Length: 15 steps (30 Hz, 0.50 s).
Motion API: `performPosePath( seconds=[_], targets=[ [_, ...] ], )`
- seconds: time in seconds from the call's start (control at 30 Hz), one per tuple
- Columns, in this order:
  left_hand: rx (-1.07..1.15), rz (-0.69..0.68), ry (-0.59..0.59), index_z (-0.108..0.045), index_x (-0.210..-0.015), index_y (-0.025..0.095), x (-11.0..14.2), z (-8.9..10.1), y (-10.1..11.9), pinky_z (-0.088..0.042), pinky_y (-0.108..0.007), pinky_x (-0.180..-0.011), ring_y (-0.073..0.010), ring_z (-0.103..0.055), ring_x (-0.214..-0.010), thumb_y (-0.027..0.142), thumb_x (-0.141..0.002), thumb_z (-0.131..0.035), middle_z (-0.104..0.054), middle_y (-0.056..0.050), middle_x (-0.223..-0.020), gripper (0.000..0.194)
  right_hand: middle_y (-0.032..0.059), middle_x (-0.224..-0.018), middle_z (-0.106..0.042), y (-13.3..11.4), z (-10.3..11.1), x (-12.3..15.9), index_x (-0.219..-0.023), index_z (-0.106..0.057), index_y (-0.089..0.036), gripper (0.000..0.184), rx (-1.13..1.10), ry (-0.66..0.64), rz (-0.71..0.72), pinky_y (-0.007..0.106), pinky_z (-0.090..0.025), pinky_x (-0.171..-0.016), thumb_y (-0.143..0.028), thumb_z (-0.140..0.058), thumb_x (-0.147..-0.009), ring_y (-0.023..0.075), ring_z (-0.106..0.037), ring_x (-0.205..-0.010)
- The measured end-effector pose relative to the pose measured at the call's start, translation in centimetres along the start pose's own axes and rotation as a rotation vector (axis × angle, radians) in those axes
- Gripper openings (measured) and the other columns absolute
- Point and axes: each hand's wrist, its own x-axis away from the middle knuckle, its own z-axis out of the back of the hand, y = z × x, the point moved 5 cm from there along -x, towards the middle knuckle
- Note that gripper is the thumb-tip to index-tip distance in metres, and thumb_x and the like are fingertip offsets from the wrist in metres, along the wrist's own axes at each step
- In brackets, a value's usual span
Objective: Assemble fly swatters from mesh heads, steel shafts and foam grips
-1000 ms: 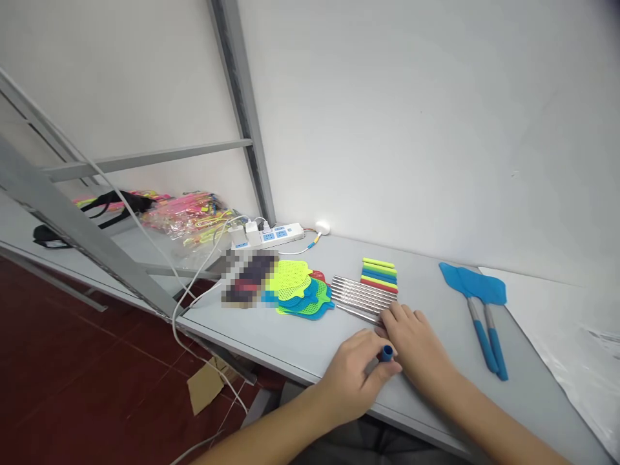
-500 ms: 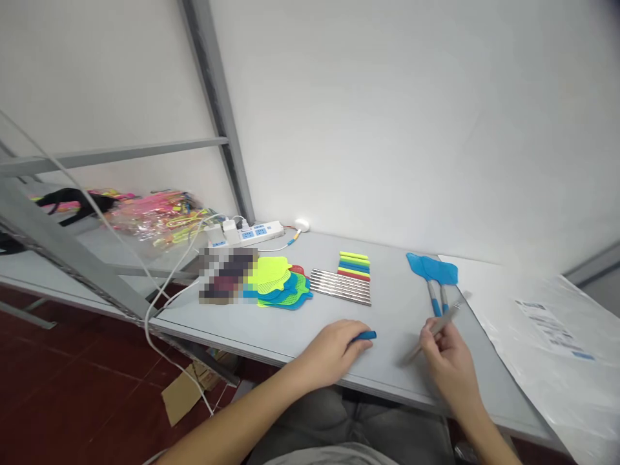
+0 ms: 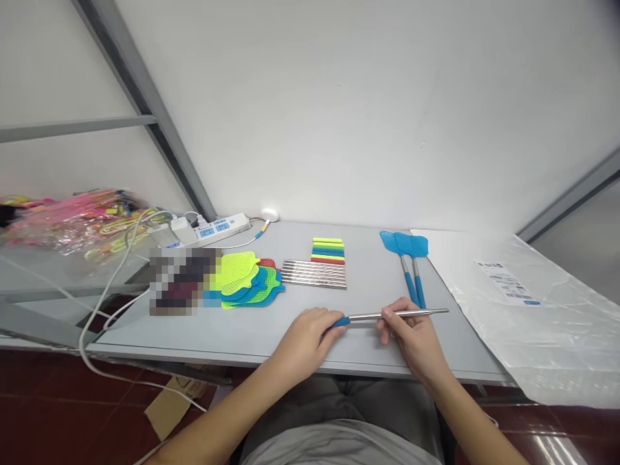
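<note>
My left hand is closed round a blue handle grip near the table's front edge. My right hand pinches a silver metal rod, whose left end meets the grip's open end; how deep it sits inside I cannot tell. Behind my hands lie several silver rods side by side, with a row of coloured grips just beyond. Fly swatter heads in yellow, green, blue and red are piled to the left. Blue fly swatters with metal shafts and blue grips rest beyond my right hand.
A white power strip with plugs and cables stands at the back left, near a metal frame post. Bagged colourful items lie further left. White plastic sheeting covers the table's right side. A pixelated patch hides something at left.
My right hand has turned the rod level and brought it left to the blue grip's end. My left hand still holds the grip. The view has shifted to the right.
</note>
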Motion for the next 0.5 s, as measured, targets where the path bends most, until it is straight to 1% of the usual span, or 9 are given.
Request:
performPosePath(
  seconds=[0.2, 0.33, 0.5],
  targets=[
    [-0.049, -0.018, -0.018, -0.064, -0.109, 0.024, 0.2, -0.1, 0.1, -0.042, -0.030, -0.079, -0.0185, -0.060, -0.086, 0.038, -0.098, -0.045, -0.067, -0.002, -0.088, 0.026, 0.0007, -0.063, -0.067, -0.1, -0.1, 0.1, -0.076, -0.056, -0.019, 0.026, 0.058, -0.027, -0.049, 0.026, -0.047, -0.053, -0.039, -0.069, -0.083, 0.0125, -0.059, -0.051],
    [-0.122, -0.068, -0.059, -0.063, -0.110, 0.025, 0.2, -0.2, 0.5, -0.039, -0.031, -0.077, -0.0189, -0.060, -0.086, 0.038, -0.099, -0.043, -0.066, -0.003, -0.089, 0.026, 0.0014, -0.065, -0.068, -0.2, -0.6, 0.5, -0.079, -0.059, -0.018, 0.027, 0.209, -0.104, -0.096, 0.029, -0.050, -0.058, -0.041, -0.072, -0.080, 0.0137, -0.061, -0.054],
    [-0.105, -0.107, -0.103, -0.062, -0.112, 0.026, 0.2, -0.4, 0.9, -0.039, -0.031, -0.078, -0.0187, -0.060, -0.089, 0.036, -0.099, -0.043, -0.066, -0.003, -0.093, 0.025, 0.0007, -0.066, -0.068, -0.4, -1.4, 0.7, -0.085, -0.068, -0.018, 0.027, 0.370, -0.201, -0.098, 0.028, -0.049, -0.058, -0.042, -0.076, -0.074, 0.0158, -0.062, -0.060]
  ],
)
